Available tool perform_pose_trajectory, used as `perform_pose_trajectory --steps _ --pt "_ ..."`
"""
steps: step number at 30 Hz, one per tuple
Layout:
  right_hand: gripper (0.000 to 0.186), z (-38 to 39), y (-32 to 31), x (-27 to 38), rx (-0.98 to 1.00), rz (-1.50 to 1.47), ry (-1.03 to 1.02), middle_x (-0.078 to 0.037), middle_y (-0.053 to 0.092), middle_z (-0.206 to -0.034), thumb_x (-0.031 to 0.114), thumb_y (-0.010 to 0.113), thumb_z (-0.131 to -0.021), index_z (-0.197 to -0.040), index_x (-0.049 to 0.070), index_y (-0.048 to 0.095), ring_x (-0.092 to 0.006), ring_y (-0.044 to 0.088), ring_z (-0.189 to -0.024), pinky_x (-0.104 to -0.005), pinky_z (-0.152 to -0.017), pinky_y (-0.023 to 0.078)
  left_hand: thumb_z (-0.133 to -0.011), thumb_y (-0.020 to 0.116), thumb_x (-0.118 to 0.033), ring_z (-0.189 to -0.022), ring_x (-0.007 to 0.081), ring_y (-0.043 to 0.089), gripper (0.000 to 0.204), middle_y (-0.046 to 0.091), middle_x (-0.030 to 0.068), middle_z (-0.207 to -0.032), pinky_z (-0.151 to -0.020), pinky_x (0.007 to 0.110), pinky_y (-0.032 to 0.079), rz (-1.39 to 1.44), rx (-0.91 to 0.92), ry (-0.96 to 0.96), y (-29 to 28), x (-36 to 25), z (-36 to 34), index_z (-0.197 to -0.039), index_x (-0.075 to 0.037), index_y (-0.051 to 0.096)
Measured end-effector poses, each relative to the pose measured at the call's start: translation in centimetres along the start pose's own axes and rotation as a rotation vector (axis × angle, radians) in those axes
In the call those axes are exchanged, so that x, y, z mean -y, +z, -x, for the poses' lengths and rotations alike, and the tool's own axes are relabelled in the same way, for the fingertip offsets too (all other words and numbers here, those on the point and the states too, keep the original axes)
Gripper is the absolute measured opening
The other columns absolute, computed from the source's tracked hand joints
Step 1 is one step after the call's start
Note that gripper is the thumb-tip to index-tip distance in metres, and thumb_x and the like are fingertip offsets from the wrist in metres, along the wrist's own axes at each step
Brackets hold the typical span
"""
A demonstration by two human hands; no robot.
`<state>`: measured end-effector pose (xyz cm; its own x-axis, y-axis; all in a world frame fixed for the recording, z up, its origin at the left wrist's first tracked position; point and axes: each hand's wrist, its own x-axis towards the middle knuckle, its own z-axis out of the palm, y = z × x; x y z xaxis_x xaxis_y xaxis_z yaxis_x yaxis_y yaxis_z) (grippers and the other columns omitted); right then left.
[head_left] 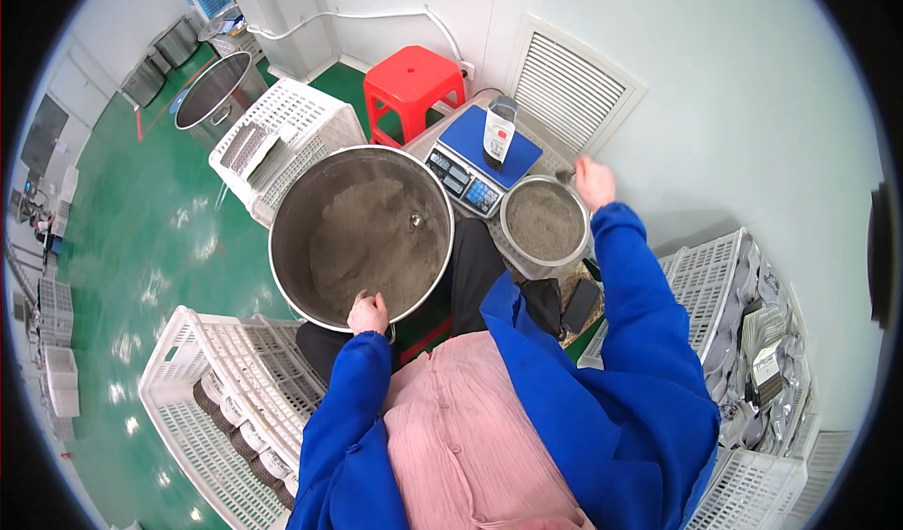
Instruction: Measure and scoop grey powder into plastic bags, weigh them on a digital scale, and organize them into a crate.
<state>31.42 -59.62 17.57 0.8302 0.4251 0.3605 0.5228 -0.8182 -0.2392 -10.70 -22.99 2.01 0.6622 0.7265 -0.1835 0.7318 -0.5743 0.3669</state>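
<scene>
Grey powder [376, 238] lies in the big steel pot [299, 212] at left, where my left hand [369, 315] curls at its near rim; whether it grips, I cannot tell. Farther right, the blue-topped scale [466, 137] bears a pouch [499, 137]. Right again, beside the powder-filled bowl [551, 262], my right hand [594, 184] pinches a small grey tool [565, 175].

The powder [367, 238] is grey-brown, the pot [293, 201] and bowl [506, 236] silver. The scale's platform [464, 137] and both sleeves [644, 314] are blue, the stool [414, 74] red, the shirt [480, 427] pale pink, the latticed crates [292, 111] white, the floor [179, 248] green (with a thin red line [139, 124]).
</scene>
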Motion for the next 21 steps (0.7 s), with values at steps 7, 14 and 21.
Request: perform_pose_trajectory --steps 7,14,21 --pt "0.034 -13.1 -7.5 8.9 -0.076 -0.660 0.189 -0.007 0.067 -0.069 0.025 0.045 -0.102 -0.101 0.000 0.068 -0.0130 0.064 -0.061 -0.0291 -0.058 0.052 -0.086 0.065 -0.024 -0.104 0.0353 0.068 0.043 0.045 0.0119 -0.152 -0.088 0.046 0.055 0.028 -0.181 -0.036 -0.4 -0.2 0.5 -0.126 -0.010 0.064" --pt "0.036 -18.2 1.3 11.4 -0.088 -0.209 0.047 -0.021 0.071 -0.079 0.027 0.047 -0.098 -0.091 0.002 0.072 -0.0374 0.070 -0.078 -0.0474 -0.078 0.055 -0.086 0.064 -0.023 -0.096 0.0362 0.071 0.039 0.041 0.0136 -0.154 -0.084 0.046 0.057 0.037 -0.192 -0.067 -0.9 -1.1 0.9 -0.122 -0.008 0.066" --pt "0.035 -17.4 7.2 10.0 0.303 -0.399 0.184 -0.012 0.070 -0.069 0.024 0.043 -0.100 -0.096 0.001 0.068 -0.0188 0.068 -0.062 -0.0357 -0.063 0.054 -0.086 0.063 -0.023 -0.095 0.0355 0.071 0.037 0.044 0.0141 -0.152 -0.083 0.046 0.057 0.008 -0.166 -0.082 -0.6 -0.9 0.9 -0.120 -0.008 0.066"
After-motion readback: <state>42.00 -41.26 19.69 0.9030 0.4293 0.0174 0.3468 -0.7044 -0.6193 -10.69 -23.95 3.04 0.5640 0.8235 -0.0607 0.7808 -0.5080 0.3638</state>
